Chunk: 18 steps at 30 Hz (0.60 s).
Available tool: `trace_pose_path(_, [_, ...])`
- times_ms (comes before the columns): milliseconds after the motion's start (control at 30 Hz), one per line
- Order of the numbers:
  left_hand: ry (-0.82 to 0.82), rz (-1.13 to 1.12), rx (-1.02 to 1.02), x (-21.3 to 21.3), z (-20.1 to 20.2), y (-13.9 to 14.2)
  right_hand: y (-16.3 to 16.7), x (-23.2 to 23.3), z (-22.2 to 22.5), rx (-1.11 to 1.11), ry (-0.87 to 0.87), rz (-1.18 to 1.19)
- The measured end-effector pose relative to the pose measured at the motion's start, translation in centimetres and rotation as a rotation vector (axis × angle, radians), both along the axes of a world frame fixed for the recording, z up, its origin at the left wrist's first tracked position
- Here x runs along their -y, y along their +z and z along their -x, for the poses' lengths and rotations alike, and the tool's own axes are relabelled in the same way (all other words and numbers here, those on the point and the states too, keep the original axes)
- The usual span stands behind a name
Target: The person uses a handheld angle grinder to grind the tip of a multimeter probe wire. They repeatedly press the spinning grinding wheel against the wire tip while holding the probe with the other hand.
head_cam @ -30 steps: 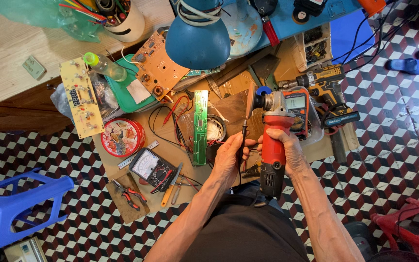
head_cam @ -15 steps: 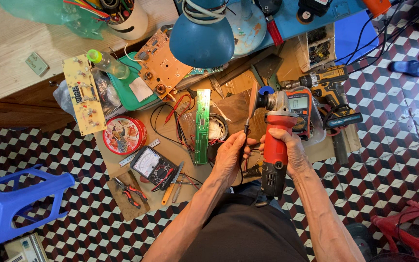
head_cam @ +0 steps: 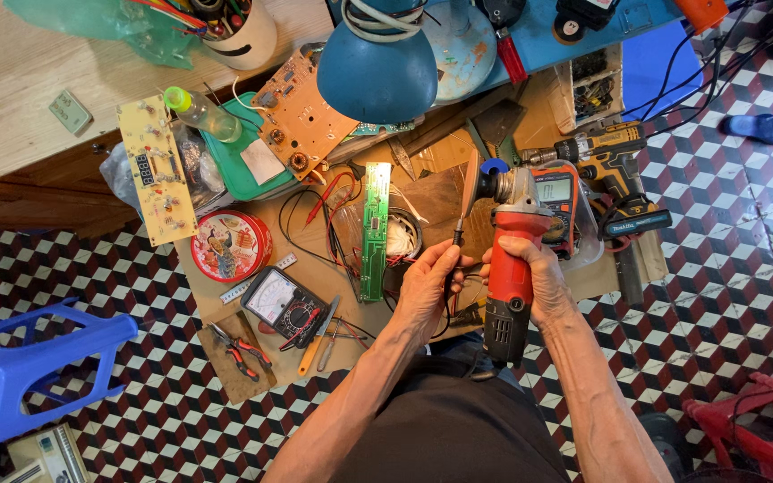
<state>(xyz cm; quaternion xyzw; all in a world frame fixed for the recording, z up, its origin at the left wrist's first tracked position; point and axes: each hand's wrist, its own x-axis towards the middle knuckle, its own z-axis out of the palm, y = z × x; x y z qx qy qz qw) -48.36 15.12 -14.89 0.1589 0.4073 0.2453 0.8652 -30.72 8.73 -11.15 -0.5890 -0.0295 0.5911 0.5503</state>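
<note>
Right hand gripping red angle grinder body | left hand closed on thin dark tool against grinder disc | above cluttered wooden workbench, long green circuit board just left.

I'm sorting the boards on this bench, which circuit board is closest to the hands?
The narrow green circuit board, lying lengthwise just beside the left hand. The orange board and the yellowish board lie farther up and to the side.

Hands at a red angle grinder

Right hand grips the grinder's body; left hand, just beside it, holds a thin tool near its disc.
</note>
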Motion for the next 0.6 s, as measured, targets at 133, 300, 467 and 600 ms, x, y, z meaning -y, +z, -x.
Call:
trace_pose_path(133, [0.013,-0.002,0.007,-0.01,-0.14,0.13,0.0,0.08,-0.03,0.0,0.004,0.007])
trace_pose_path(300, [0.014,-0.019,-0.004,-0.04,-0.15,0.45,0.06,0.05,-0.06,0.003,-0.005,0.02])
trace_pose_path(467, [0.005,-0.048,-0.06,0.18,-0.19,0.53,0.32,0.1,-0.05,0.008,0.001,0.013])
trace_pose_path(600, [0.004,-0.1,-0.095,0.2,-0.2,0.87,0.25,0.27,-0.09,0.009,-0.013,0.018])
